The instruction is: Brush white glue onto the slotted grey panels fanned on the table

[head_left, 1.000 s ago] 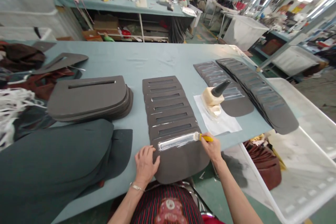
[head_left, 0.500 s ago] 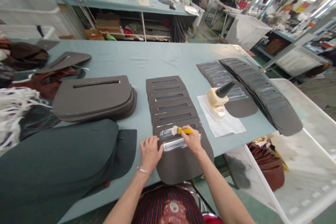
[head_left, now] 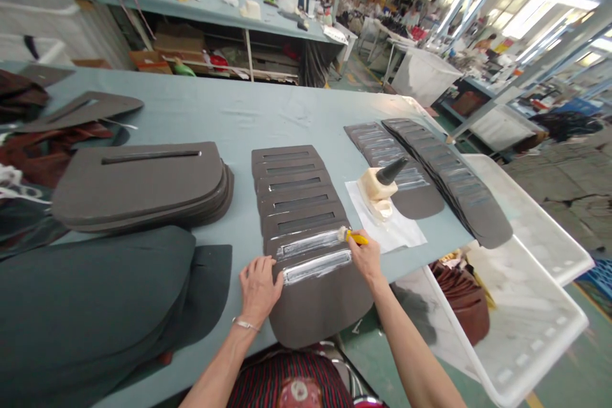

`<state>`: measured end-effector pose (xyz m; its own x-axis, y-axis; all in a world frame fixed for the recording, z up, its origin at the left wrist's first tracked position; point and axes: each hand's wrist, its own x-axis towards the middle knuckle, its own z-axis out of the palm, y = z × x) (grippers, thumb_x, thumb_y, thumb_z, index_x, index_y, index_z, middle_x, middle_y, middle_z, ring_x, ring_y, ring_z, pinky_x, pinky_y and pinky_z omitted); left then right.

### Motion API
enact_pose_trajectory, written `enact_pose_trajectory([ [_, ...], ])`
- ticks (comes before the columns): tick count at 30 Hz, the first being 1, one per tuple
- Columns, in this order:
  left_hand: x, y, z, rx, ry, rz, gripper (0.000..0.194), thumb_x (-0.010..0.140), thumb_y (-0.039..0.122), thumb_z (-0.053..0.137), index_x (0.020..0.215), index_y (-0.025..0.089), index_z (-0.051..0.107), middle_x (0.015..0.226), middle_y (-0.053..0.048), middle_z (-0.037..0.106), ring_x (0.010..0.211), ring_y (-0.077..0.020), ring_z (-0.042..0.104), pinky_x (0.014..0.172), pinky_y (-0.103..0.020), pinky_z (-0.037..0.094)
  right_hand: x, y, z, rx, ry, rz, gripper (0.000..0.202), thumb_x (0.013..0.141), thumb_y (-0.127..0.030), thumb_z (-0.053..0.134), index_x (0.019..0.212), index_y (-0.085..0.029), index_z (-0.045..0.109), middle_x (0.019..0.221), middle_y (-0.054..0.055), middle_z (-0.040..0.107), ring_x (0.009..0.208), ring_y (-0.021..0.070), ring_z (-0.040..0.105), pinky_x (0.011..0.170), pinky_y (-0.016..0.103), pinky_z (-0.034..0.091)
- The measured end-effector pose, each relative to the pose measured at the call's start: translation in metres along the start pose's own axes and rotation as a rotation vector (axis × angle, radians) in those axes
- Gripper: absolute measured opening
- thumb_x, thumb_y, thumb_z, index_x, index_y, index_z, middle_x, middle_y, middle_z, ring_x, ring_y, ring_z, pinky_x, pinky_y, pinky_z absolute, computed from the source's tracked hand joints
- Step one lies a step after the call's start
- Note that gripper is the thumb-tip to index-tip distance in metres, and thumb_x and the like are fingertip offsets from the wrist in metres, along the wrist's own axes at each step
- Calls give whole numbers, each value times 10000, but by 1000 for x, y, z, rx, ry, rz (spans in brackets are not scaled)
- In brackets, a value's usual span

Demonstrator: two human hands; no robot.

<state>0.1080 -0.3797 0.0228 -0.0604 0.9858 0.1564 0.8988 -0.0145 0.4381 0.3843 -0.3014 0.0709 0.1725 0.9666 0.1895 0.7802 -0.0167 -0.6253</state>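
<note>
Several slotted grey-brown panels (head_left: 319, 306) lie overlapped in a column before me. White glue coats the strips around the two nearest slots; the slots farther up show no such coat. My right hand (head_left: 365, 256) is closed on a yellow-handled brush (head_left: 357, 238), its bristles at the right end of the second strip. My left hand (head_left: 259, 288) rests with fingers a little apart on the left edge of the nearest panels, holding nothing. To the right, a cream glue bottle (head_left: 377, 185) with a black nozzle lies tilted on white paper (head_left: 406, 234).
A stack of slotted panels (head_left: 143, 188) sits at the left, behind dark green sheets (head_left: 95, 306). Glue-streaked panels (head_left: 421, 201) lie at the right. Beyond the table's right edge is a white bin (head_left: 530, 331) with reddish-brown pieces (head_left: 461, 306).
The brush in my right hand has moved right along the second strip, which now bears white glue across its length. My left hand stays at the panels' edge. The whole view has shifted.
</note>
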Motion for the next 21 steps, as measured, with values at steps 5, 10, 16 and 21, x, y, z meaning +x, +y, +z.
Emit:
enact_pose_trajectory([
  [5,0,1,-1,-1,2,-15,228,802,275,499,1008,196,555,1090,-108,583,1077,-278,483,934,-450,324,-6,-27,12,-43,35,36,268,823,-410,464,821,-207,639,580,11,591,509,156,515,539,250,371],
  [10,-1,3,-4,-12,10,-34,214,796,261,507,994,199,554,1081,-107,579,1064,-272,483,933,-452,331,-41,-94,65,217,-184,-136,180,822,-319,481,859,-230,633,704,9,650,585,146,566,599,234,417],
  [16,-2,3,-3,-67,34,-68,205,783,251,525,979,205,563,1071,-104,583,1074,-277,478,936,-462,334,-37,-75,58,114,-166,-15,171,771,-323,520,801,-229,660,557,-12,594,497,154,532,536,244,405],
  [21,-4,-4,-11,-176,31,-138,241,819,282,502,1049,216,539,1094,-81,584,1054,-253,498,888,-424,384,-28,-72,22,244,-188,-49,175,772,-322,541,818,-218,675,740,21,664,652,173,599,645,268,468],
])
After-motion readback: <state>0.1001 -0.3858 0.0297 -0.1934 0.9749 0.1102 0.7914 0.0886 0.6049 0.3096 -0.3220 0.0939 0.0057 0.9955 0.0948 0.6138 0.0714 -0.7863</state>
